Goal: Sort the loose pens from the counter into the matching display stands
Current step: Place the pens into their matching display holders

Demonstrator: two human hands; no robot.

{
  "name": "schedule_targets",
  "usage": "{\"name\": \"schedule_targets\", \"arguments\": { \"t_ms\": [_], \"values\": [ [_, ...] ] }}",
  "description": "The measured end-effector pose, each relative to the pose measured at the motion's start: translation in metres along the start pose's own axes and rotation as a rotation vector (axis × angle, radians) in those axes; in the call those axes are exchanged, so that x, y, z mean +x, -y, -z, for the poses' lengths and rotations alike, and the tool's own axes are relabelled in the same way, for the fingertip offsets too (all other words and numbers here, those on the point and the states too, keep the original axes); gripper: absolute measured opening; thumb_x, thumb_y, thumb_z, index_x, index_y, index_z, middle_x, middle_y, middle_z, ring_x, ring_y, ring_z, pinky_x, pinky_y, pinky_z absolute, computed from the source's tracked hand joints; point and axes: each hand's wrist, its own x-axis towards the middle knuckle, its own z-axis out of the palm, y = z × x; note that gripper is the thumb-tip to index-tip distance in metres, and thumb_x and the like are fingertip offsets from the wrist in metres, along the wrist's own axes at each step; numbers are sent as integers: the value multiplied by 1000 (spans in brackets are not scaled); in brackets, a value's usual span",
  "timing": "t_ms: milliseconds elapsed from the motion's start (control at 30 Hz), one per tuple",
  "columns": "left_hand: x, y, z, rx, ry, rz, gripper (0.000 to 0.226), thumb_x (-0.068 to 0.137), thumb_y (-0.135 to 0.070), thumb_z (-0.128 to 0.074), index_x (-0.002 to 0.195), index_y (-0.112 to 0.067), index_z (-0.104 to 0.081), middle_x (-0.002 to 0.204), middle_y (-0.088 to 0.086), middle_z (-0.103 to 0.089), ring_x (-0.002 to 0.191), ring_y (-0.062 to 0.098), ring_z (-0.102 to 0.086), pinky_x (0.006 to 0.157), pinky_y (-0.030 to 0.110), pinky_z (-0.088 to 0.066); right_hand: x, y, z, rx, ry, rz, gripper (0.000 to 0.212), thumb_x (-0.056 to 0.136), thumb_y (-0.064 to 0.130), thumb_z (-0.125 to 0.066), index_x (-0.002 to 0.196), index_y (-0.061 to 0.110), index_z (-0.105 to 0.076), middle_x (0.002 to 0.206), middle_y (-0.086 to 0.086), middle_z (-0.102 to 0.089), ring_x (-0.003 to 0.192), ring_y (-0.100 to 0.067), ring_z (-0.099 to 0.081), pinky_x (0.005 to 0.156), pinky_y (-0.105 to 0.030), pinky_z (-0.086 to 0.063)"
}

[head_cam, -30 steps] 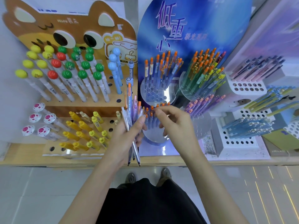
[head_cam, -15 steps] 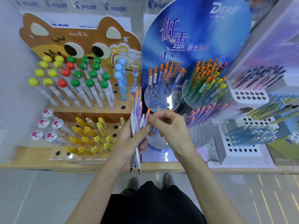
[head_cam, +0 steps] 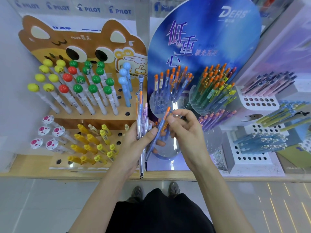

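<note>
1. The left hand (head_cam: 133, 145) is curled round a bundle of loose pens (head_cam: 141, 115), tips down, with the thumb laid across the barrels. This grip is judged to keep the pens fanned so that one can be singled out.
2. The right hand (head_cam: 186, 135) is closed in a pinch on one blue pen (head_cam: 161, 124) near its top. The pen is tilted out of the bundle towards 1 o'clock, probably to be drawn free.
3. A translucent blue barrel with an orange clicker and clip is seen on that pen. Clear, pink and lilac barrels are seen in the bundle.
4. At 12 o'clock from the hands, a clear tier of blue, orange-topped pens (head_cam: 170, 84) on the blue display stand (head_cam: 210, 39) is judged the matching place.
5. At 10 o'clock, only ball-topped pens are held by the cat-shaped stand (head_cam: 50, 47).
</note>
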Motion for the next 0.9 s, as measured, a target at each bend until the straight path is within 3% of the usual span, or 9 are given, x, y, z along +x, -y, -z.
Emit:
{"name": "schedule_targets", "arguments": {
  "t_ms": [67,133,200,267,367,467,600,833,900],
  "values": [
    [2,2,1,0,-3,1,12,74,-37,-70,86,-38,-66,89,1,-75,75,21,-73,56,26,-56,2,1,4,-34,-4,-10,18,92,10,-59,110,11,-62,73,10,-69,62,-1,-58,60,-14,-44],
    [4,6,2,51,-40,-7,9,85,-29,-66,92,-32,-63,87,1,-75,80,20,-73,60,25,-55,4,5,12,-116,-59,50,18,91,10,-61,107,12,-68,70,12,-64,62,-2,-54,60,-14,-44],
    [5,10,5,100,-89,-15,7,90,-23,-61,97,-22,-59,75,0,-72,67,17,-70,55,22,-53,4,10,23,-195,-143,139,6,87,11,-67,91,14,-69,66,8,-58,55,-9,-50,54,-18,-43],
    [5,13,9,131,-124,-23,3,92,-22,-59,92,-20,-57,60,-5,-62,47,11,-54,45,20,-44,1,9,33,-309,-220,180,9,83,13,-71,79,18,-65,69,-3,-59,53,-16,-52,53,-26,-45],
    [5,13,10,95,-121,-1,7,88,-32,-61,87,-26,-58,55,-8,-53,40,7,-38,40,18,-36,-5,-4,38,-538,-281,187,15,83,14,-73,78,26,-65,80,-8,-64,64,-21,-65,66,-39,-54],
    [7,11,9,48,-92,13,12,81,-43,-61,90,-35,-61,57,-8,-52,41,6,-38,40,18,-35,-7,-19,35,-707,-321,300,4,84,14,-72,88,13,-71,82,-5,-65,72,-22,-67,70,-36,-55],
    [8,9,11,56,-100,21,27,82,-44,-57,102,-26,-54,59,-8,-53,41,7,-38,41,19,-36,-1,-25,32,-840,-397,439,11,83,14,-71,88,5,-73,77,-2,-62,65,-13,-59,65,-18,-47],
    [8,7,15,80,-87,20,23,85,-42,-55,101,-25,-53,60,-8,-53,42,7,-38,42,20,-37,3,-33,32,-1068,-345,482,16,84,15,-70,81,-1,-70,69,-14,-65,58,-30,-62,55,-39,-49],
    [9,6,15,83,-82,16,22,85,-42,-55,100,-26,-54,60,-8,-53,42,7,-38,42,19,-37,-1,-36,33,-1033,-371,485,15,84,14,-70,82,-1,-69,67,-12,-65,57,-29,-62,54,-32,-46]
  ]
}}
